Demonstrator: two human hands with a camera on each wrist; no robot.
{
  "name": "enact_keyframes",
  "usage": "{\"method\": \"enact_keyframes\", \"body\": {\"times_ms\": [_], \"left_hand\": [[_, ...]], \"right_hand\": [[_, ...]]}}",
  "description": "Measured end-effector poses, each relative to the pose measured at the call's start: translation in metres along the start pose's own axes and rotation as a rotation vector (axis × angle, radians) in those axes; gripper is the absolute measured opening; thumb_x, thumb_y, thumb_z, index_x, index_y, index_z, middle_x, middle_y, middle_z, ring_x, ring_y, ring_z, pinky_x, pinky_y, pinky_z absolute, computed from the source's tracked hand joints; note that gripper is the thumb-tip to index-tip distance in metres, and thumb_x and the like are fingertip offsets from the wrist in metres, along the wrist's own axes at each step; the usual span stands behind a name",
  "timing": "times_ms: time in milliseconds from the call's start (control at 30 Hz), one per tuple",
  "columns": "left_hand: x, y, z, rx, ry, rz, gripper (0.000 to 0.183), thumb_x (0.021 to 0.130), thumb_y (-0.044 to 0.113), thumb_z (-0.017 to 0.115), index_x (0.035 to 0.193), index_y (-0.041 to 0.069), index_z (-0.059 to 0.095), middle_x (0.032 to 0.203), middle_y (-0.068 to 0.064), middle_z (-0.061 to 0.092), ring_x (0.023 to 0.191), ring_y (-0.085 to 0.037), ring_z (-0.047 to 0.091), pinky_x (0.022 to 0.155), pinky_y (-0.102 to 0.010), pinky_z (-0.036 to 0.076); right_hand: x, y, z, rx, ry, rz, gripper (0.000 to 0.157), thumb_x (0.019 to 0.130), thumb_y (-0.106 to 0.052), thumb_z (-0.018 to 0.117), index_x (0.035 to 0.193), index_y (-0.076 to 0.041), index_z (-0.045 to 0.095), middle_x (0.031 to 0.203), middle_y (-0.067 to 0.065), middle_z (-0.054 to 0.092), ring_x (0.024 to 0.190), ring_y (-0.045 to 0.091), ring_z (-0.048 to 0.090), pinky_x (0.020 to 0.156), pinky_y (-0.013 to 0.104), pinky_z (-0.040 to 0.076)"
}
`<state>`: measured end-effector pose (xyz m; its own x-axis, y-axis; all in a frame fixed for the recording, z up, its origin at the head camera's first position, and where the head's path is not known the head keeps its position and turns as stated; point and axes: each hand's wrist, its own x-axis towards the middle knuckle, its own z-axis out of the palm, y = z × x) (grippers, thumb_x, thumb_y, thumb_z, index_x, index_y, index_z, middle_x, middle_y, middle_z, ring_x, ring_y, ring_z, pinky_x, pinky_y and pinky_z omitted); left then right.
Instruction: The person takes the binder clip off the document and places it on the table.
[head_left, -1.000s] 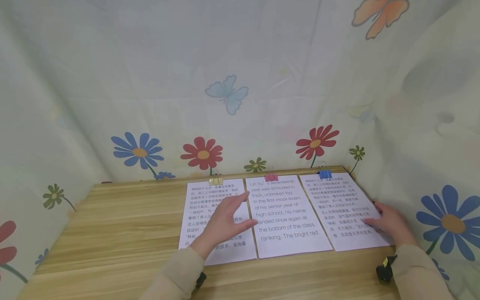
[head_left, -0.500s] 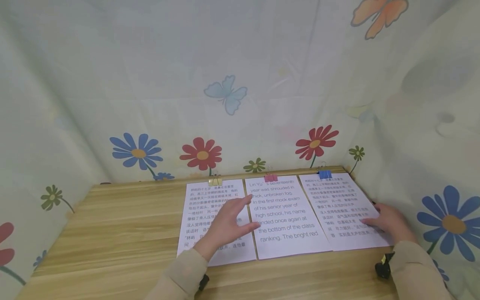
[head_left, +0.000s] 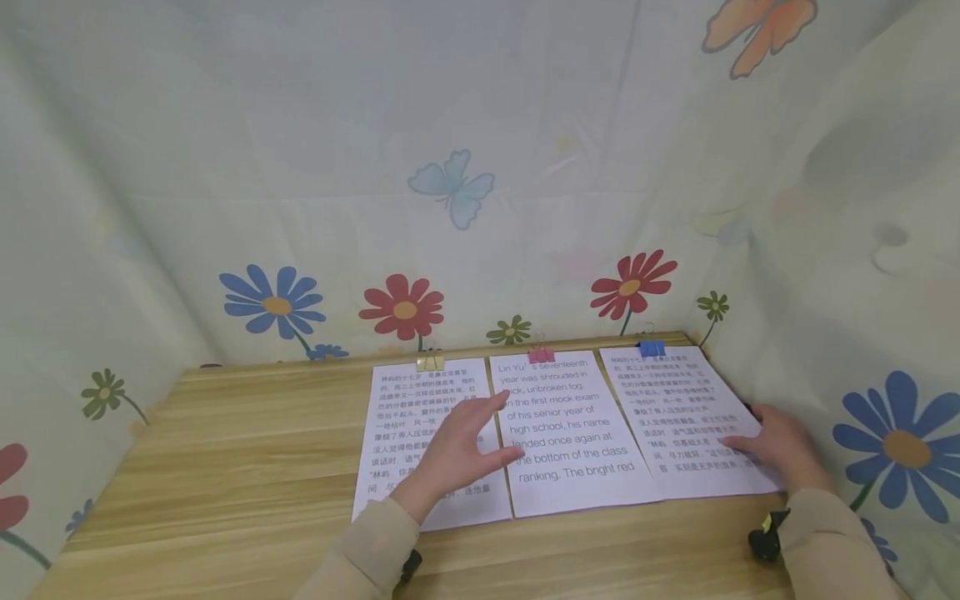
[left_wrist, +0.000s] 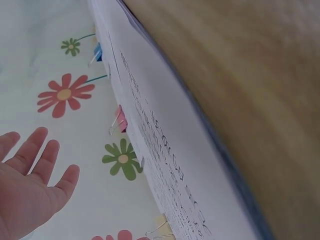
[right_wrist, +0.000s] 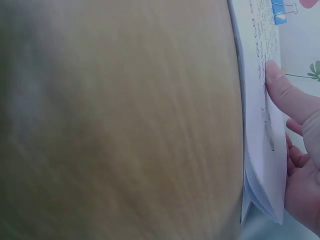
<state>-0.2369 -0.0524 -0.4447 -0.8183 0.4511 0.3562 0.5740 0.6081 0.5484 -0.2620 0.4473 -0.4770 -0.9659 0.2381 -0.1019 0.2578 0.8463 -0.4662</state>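
Three paper stacks lie side by side on the wooden table. The left stack (head_left: 382, 433) and the right stack (head_left: 641, 379) carry Chinese print, the middle stack (head_left: 570, 492) English. My left hand (head_left: 453, 450) hovers with spread fingers where the left and middle stacks meet, hiding some print. It holds nothing; in the left wrist view its fingers (left_wrist: 36, 142) are extended. My right hand (head_left: 783, 450) holds the right stack by its right edge. Its thumb (right_wrist: 285, 90) lies on the printed face and the fingers curl at the edge. Sheets part at the stack's near corner (right_wrist: 265, 202).
A yellow binder clip (head_left: 431, 363), a pink one (head_left: 542, 356) and a blue one (head_left: 652, 348) sit along the stacks' top edges. A flowered curtain (head_left: 525, 242) encloses the table's back and sides. Bare wood (head_left: 225, 458) stretches to the left.
My left hand has drifted slightly right, its fingertips now farther over the middle stack. My right hand stays at the right stack's edge; the blue clip end has shifted a touch right.
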Motion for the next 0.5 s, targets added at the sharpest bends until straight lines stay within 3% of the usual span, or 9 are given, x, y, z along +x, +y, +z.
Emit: {"method": "enact_keyframes", "body": {"times_ms": [233, 500], "left_hand": [[0.0009, 0.0023, 0.0015, -0.017, -0.02, -0.001, 0.08, 0.086, 0.053, 0.072, 0.152, 0.019, 0.041, 0.141, -0.002, 0.056, 0.132, -0.024, 0.046, 0.11, -0.048, 0.037], [0.0001, 0.0044, -0.0011, -0.002, -0.019, -0.009, 0.08, 0.086, 0.053, 0.072, 0.152, 0.019, 0.042, 0.142, -0.001, 0.055, 0.132, -0.026, 0.046, 0.11, -0.048, 0.036]], "right_hand": [[0.0024, 0.0045, 0.0019, 0.083, -0.013, 0.02, 0.081, 0.084, -0.027, 0.08, 0.135, 0.018, 0.036, 0.117, 0.036, 0.051, 0.093, 0.041, 0.055, 0.078, 0.05, 0.049], [-0.0009, -0.0006, 0.0047, 0.104, 0.08, 0.048, 0.05, 0.1, -0.016, 0.056, 0.131, 0.019, 0.038, 0.113, 0.036, 0.051, 0.094, 0.042, 0.052, 0.078, 0.052, 0.046]]}}
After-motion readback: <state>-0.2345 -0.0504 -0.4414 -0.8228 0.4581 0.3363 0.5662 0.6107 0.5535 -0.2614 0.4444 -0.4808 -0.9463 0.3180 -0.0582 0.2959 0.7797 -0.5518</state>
